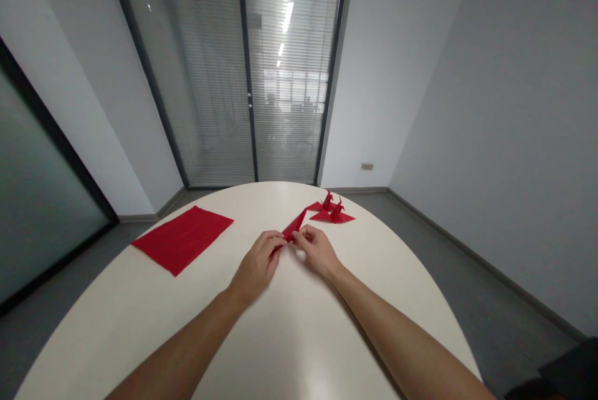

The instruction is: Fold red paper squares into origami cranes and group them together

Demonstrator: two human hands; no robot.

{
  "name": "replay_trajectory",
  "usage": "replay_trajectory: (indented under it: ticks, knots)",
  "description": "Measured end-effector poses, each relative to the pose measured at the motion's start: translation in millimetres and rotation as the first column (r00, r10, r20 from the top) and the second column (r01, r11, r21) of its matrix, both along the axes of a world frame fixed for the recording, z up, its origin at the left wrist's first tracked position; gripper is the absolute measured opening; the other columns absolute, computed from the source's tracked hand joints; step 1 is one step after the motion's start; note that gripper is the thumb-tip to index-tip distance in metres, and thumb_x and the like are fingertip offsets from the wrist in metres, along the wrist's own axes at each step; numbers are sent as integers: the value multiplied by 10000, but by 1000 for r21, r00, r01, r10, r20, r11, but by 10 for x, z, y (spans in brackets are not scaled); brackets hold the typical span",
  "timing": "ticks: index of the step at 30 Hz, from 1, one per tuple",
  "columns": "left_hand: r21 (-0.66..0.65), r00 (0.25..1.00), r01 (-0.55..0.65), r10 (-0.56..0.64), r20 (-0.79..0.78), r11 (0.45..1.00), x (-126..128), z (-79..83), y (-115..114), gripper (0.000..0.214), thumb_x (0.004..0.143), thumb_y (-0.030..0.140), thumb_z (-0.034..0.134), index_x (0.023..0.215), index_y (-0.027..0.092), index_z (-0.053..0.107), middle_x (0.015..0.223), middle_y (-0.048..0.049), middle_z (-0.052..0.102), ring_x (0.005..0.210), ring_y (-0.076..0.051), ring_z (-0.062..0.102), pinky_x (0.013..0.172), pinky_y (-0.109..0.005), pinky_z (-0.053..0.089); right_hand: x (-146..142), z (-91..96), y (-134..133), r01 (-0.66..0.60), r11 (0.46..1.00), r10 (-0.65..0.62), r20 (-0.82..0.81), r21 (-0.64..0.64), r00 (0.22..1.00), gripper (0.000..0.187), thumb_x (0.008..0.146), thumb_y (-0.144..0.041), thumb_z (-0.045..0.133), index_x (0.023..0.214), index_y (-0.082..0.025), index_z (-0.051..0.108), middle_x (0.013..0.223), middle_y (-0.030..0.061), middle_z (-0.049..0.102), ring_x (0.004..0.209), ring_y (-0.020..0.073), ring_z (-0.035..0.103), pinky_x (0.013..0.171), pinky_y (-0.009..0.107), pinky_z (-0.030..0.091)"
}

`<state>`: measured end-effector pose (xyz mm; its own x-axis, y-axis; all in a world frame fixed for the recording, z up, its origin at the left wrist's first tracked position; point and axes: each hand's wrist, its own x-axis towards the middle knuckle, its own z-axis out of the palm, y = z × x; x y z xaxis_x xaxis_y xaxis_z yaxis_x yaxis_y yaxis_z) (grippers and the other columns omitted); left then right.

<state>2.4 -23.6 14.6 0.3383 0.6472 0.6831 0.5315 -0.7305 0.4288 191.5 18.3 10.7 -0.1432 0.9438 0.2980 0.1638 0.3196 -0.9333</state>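
Observation:
Between my two hands is a piece of folded red paper (pixel 296 224), with a long narrow point reaching up and to the right. My left hand (pixel 258 260) pinches its lower left part. On the lower right side of the same paper, the thumb and fingertips of my right hand (pixel 316 248) are closed. My fingers hide the paper's lower end. Just beyond my right hand sit two finished red paper cranes, a nearer crane (pixel 335 215) and a farther crane (pixel 326 202), close together with wings spread.
A flat red paper sheet (pixel 183 239) lies on the left of the round white table (pixel 280 350). Past the far edge stand a glass partition with blinds (pixel 210 76) and grey walls. Something dark (pixel 572 372) shows at the lower right.

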Motion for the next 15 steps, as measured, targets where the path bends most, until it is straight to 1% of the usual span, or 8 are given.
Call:
replay_trajectory:
  ticks: [4,7,9,12,15]
  knots:
    - [-20,1000,7,-6,28,1000,-4,-23,19,299,934,62,435,1149,226,562,1209,-96,572,1179,-219,571,1041,-439,496,-16,11,-10,-53,997,47,-108,-51,993,395,816,-573,672,781,-196,556,703,4,627,656,161,578,660,296,468]
    - [-27,999,19,-18,36,999,-8,-35,19,303,930,61,437,1152,224,566,1209,-97,574,1183,-218,569,1044,-432,495,-40,20,-29,-88,993,69,-205,-84,976,404,788,-553,711,804,-218,485,710,-25,605,658,148,580,649,285,479]
    - [-42,999,33,-32,31,999,-8,-47,19,323,920,53,437,1163,221,567,1217,-102,577,1194,-222,563,1051,-435,491,-54,18,-37,-88,990,57,-257,-111,965,423,773,-536,730,831,-233,441,712,-44,595,663,142,584,649,280,489]
    - [-72,998,61,-60,17,995,-6,-74,28,366,897,37,443,1187,223,565,1230,-107,583,1207,-230,558,1072,-459,479,-64,2,-42,-83,985,36,-292,-150,956,441,769,-518,740,915,-244,427,701,-63,600,652,139,599,652,280,501]
    - [-113,996,91,-90,18,989,2,-97,39,394,892,36,456,1221,232,551,1258,-105,576,1231,-234,547,1095,-486,468,-62,-15,-44,-98,979,40,-305,-176,951,479,766,-493,755,1034,-243,446,724,-59,629,666,147,632,663,292,525]
